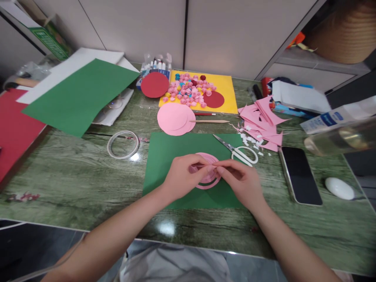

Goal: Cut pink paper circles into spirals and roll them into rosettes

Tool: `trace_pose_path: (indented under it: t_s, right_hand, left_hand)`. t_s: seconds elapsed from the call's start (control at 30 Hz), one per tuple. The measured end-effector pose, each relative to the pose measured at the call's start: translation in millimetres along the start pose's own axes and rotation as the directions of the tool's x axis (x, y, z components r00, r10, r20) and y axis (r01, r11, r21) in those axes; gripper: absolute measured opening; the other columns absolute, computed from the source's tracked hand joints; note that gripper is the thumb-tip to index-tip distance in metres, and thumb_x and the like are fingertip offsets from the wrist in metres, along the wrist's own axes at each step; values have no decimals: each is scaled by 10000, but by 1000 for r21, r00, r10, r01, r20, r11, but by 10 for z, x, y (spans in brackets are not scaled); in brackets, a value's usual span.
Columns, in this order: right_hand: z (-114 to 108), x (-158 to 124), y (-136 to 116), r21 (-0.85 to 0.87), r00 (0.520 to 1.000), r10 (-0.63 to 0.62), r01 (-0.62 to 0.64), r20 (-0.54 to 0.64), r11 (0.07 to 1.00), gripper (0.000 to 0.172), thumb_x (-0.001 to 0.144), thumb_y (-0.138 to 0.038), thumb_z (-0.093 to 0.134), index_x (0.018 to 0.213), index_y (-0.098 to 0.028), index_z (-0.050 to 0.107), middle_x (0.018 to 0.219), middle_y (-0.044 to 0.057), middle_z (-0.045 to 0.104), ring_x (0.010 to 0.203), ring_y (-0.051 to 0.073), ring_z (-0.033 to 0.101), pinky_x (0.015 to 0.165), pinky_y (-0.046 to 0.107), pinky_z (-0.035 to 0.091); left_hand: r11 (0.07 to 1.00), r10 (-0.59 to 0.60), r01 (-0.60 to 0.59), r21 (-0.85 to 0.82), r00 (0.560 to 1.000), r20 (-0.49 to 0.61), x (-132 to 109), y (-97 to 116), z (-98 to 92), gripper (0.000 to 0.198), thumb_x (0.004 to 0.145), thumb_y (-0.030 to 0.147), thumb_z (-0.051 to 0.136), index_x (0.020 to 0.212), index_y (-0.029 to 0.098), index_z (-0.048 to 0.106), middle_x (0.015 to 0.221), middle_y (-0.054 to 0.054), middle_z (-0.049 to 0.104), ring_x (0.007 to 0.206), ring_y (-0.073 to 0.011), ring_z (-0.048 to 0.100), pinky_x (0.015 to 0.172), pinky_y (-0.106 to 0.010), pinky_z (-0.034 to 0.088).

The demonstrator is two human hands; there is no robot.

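Note:
A pink paper spiral [209,181] lies on a green sheet of paper [164,156] in front of me. My left hand [183,174] and my right hand [239,178] meet over it, both pinching the spiral's strip between thumb and fingers. The hands hide most of the spiral's middle. White-handled scissors [239,150] rest on the green sheet's far right corner, just beyond my right hand.
Pink paper circles [174,119] and a wooden stick [210,121] lie behind the sheet. A yellow card [227,92] holds several small pink paper rolls. Pink scraps [264,121], a phone [301,174], a tape ring [123,144] and a large green sheet [79,94] surround the work area.

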State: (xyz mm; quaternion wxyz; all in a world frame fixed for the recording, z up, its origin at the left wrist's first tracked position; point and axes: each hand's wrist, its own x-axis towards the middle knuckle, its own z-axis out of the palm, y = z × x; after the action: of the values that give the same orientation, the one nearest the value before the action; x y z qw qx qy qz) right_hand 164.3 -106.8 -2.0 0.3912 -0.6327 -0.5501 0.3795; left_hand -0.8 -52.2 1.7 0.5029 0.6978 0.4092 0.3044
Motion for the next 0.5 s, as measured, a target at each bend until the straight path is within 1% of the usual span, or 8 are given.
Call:
trace_pose_path:
  t_s: [0.2, 0.5]
  right_hand:
    - [5, -1, 1, -26, 1000, -4, 4, -8, 1000, 140, 795, -287, 569, 845, -207, 673, 759, 22, 684, 649, 152, 618, 602, 263, 494]
    - [7, -1, 6, -7, 1000, 6, -6, -11, 1000, 132, 789, -292, 582, 838, -209, 673, 770, 19, 685, 658, 148, 618, 621, 261, 504]
  left_hand:
    - [1000, 1, -1, 10, 1000, -6, -4, -12, 4, 135, 760, 282, 578, 730, 185, 667, 734, -1, 680, 681, -110, 587, 652, -208, 445]
    - [1000, -4, 4, 1, 1000, -7, -3, -13, 0, 136, 754, 288, 585, 730, 180, 665, 729, -2, 680, 672, -110, 588, 661, -213, 451]
